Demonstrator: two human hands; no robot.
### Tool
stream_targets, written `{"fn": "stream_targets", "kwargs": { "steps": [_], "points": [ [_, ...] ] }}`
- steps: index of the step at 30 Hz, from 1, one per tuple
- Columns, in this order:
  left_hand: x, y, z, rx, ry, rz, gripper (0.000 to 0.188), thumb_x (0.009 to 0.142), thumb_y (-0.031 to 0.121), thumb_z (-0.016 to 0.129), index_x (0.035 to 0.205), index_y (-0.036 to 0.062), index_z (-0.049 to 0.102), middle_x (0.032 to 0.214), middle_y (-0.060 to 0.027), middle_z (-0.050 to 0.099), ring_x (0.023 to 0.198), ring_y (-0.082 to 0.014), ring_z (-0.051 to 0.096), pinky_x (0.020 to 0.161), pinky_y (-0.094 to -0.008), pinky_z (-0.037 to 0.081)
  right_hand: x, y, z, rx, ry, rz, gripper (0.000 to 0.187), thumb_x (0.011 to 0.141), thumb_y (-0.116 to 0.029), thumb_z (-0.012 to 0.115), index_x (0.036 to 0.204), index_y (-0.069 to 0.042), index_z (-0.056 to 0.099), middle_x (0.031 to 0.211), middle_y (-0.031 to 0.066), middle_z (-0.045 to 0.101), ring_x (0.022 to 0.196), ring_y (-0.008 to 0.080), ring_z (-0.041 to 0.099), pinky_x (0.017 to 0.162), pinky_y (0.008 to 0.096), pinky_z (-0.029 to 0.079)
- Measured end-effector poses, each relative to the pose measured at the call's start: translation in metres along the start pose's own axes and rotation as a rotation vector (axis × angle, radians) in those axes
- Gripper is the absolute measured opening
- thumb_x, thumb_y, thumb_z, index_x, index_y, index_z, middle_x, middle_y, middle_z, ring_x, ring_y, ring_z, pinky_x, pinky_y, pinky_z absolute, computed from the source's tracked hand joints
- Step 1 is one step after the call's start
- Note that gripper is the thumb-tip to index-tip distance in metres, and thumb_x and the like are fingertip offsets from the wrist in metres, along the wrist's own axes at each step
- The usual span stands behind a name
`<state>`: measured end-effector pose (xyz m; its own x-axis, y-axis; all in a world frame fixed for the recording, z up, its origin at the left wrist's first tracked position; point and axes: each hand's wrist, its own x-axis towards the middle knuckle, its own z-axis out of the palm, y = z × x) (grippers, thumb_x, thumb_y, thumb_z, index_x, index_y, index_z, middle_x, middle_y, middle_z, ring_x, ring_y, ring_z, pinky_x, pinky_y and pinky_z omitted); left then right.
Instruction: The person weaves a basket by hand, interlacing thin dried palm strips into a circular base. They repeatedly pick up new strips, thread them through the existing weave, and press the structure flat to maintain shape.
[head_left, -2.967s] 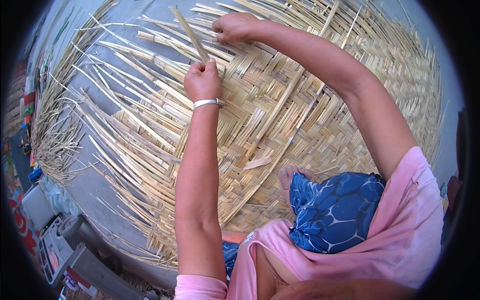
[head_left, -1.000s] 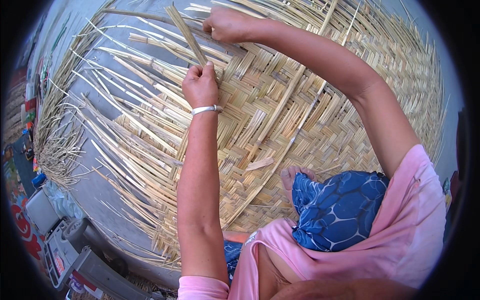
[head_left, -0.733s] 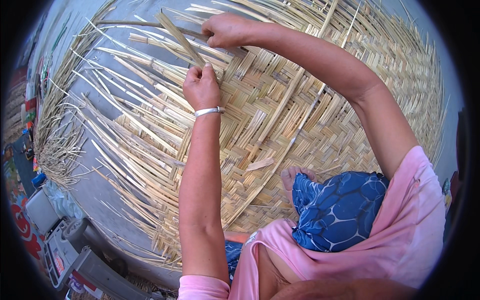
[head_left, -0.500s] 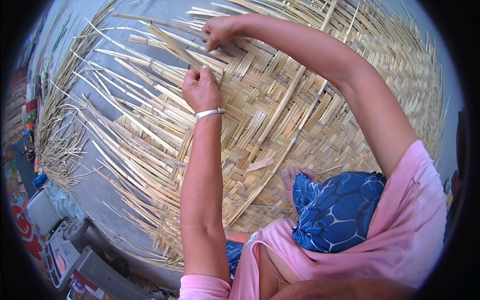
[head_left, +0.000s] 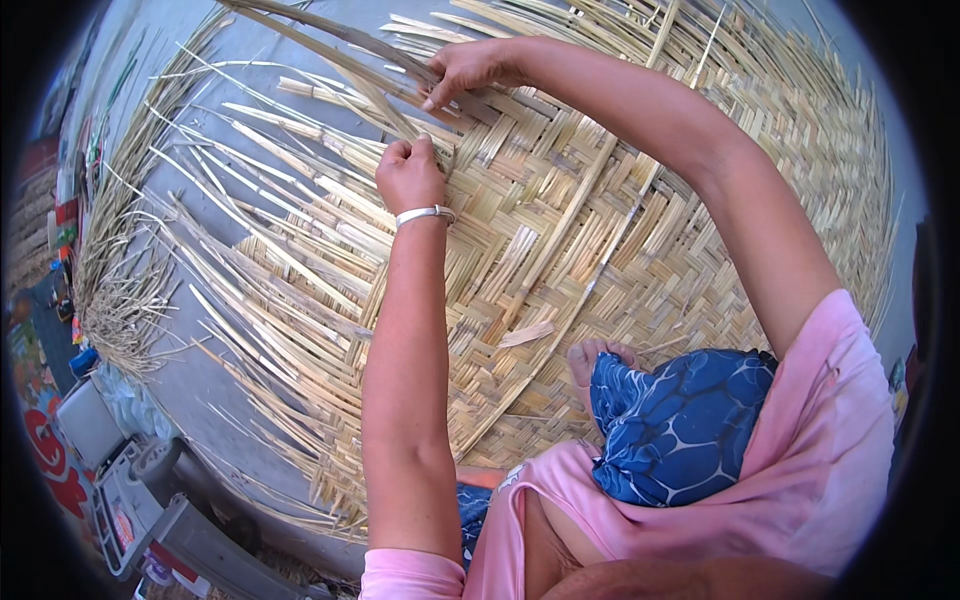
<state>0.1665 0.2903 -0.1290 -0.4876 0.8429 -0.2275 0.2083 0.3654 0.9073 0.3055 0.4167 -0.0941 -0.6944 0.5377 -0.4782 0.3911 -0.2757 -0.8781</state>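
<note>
A large mat of split cane (head_left: 600, 250), woven in a herringbone pattern, spreads on the ground under my arms. My left hand (head_left: 411, 180), with a silver bangle on its wrist, is closed on a pale cane strip (head_left: 372, 92) at the mat's left working edge. The strip rises from this fist toward the far left. Farther away, my right hand (head_left: 465, 75) pinches a darker, wider cane strip (head_left: 335, 34) between thumb and fingers. Loose strip ends (head_left: 290, 240) fan out leftward from the weave. My fingers hide where the held strips enter the mat.
A bundle of long thin stalks (head_left: 125, 230) lies on the grey floor at the left. Grey plastic equipment with a wheel (head_left: 155, 460) stands at the lower left, near a clear plastic bag (head_left: 135, 400). My bare foot (head_left: 592, 358) rests on the mat beside a loose cane chip (head_left: 526, 333).
Both hands have shifted slightly to the right in view. The held strips have lifted, and their far ends now rise higher toward the upper left.
</note>
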Motion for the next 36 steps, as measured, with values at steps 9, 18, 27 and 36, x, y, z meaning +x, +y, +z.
{"fn": "stream_targets", "kwargs": {
  "steps": [9,18,27,36],
  "points": [
    [0.005,0.019,-0.005,0.303,-0.349,-0.071,0.026,0.081,0.025,0.06,0.085,-0.0002,0.066,0.061,-0.0086,0.059,0.053,-0.0151,0.056,0.055,-0.0295,0.045,-0.009,0.018,-0.016,0.462,0.232,-0.181,0.023,0.077,-0.015,0.07,0.099,-0.01,0.063,0.08,-0.0008,0.06,0.062,0.0032,0.051,0.051,0.0177,0.045],
    [-0.003,0.017,-0.007,-0.119,-0.258,-0.203,0.017,0.082,0.007,0.059,0.097,-0.0013,0.057,0.073,-0.0042,0.06,0.057,-0.0105,0.061,0.047,-0.019,0.046,-0.039,0.052,-0.002,-0.123,0.806,-0.281,0.014,0.075,-0.013,0.061,0.089,-0.011,0.065,0.075,0.0033,0.063,0.062,0.0144,0.059,0.057,0.027,0.047],
    [-0.021,-0.011,0.009,0.394,-0.005,0.353,0.014,0.081,0.01,0.056,0.093,0.0067,0.063,0.084,-0.0085,0.06,0.074,-0.0231,0.062,0.062,-0.0357,0.049,-0.042,0.046,-0.005,-0.088,0.768,-0.031,0.024,0.075,-0.018,0.058,0.098,-0.013,0.064,0.075,0.006,0.065,0.059,0.0134,0.061,0.056,0.0283,0.049],
    [-0.035,0.019,0.003,0.869,-0.15,0.592,0.014,0.084,0.015,0.051,0.089,0.0102,0.063,0.088,-0.0105,0.055,0.072,-0.0322,0.06,0.064,-0.0407,0.049,-0.028,0.043,-0.013,0.348,0.778,-0.314,0.015,0.074,-0.012,0.067,0.089,-0.009,0.065,0.072,0.0003,0.06,0.065,0.0111,0.056,0.058,0.0259,0.046]
  ]
}}
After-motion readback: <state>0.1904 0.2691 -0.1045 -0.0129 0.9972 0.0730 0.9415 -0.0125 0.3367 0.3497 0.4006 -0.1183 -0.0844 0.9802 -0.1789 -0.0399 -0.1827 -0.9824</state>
